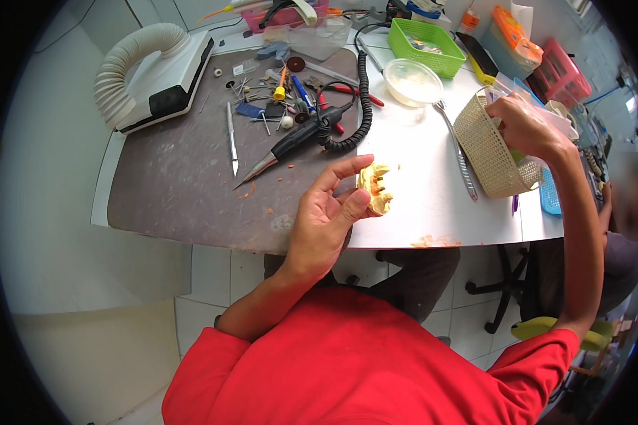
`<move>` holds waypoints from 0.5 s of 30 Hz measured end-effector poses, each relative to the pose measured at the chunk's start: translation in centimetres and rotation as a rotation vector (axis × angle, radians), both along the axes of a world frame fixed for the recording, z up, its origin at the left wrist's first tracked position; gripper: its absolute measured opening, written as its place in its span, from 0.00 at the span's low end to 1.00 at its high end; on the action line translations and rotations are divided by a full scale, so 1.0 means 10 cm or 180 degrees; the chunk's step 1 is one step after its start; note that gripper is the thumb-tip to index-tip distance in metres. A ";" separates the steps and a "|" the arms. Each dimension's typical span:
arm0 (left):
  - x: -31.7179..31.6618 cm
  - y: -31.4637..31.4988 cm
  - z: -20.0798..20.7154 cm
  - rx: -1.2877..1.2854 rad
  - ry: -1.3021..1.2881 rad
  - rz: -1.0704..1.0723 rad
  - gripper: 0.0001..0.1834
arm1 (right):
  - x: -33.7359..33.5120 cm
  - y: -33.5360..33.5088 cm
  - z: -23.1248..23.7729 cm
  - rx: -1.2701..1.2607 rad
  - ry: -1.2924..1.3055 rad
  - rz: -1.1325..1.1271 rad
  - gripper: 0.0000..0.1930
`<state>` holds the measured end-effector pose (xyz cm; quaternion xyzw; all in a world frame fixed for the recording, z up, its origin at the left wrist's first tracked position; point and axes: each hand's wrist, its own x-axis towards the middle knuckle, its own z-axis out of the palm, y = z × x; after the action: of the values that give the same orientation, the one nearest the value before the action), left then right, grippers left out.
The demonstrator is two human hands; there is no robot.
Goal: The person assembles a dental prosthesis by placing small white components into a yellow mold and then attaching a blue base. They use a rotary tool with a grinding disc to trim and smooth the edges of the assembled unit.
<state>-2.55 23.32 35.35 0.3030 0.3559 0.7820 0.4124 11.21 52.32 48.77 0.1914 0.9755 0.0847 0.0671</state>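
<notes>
Presumably for a clear view, the left hand (pixel 339 201) pinched the tooth model (pixel 375 191) by its ends. The right hand (pixel 526 126) curled at the basket (pixel 490 152), its grip unclear.

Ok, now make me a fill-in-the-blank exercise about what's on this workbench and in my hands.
1. The left hand holds a dental cast that is mostly ____ in colour.
2. The beige perforated basket by the right hand stands to the ____ of the dental cast.
3. The rotary handpiece has a coiled cord coloured ____.
4. Beyond the round plastic container stands a rectangular basket coloured ____.

Missing words: yellow; right; black; green.
</notes>
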 end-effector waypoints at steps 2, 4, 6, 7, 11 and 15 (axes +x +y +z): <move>0.01 -0.01 0.01 -0.0002 -0.0042 -0.0029 0.26 | 0.03 0.05 -0.10 0.0004 0.0243 0.0188 0.05; 0.02 -0.02 0.01 0.0005 -0.0067 0.0005 0.26 | 0.00 0.21 -0.16 -0.0007 0.0013 0.0198 0.05; 0.03 -0.02 0.01 0.0049 -0.0094 0.0066 0.26 | 0.02 0.23 -0.20 0.0039 0.0124 0.0191 0.05; 0.03 -0.02 0.00 0.0046 -0.0073 0.0083 0.26 | 0.03 0.23 -0.22 0.0065 0.0177 0.0182 0.06; 0.04 -0.02 -0.03 0.0107 0.0047 0.0166 0.26 | 0.11 0.31 -0.38 0.0368 0.0705 0.0514 0.06; 0.06 -0.03 -0.01 0.0126 0.0080 0.0185 0.25 | 0.15 0.33 -0.34 0.0081 0.0624 0.0319 0.08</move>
<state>-1.91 23.03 35.29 0.3104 0.3542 0.7967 0.3789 12.70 55.57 45.37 0.1507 0.9846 0.0812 -0.0354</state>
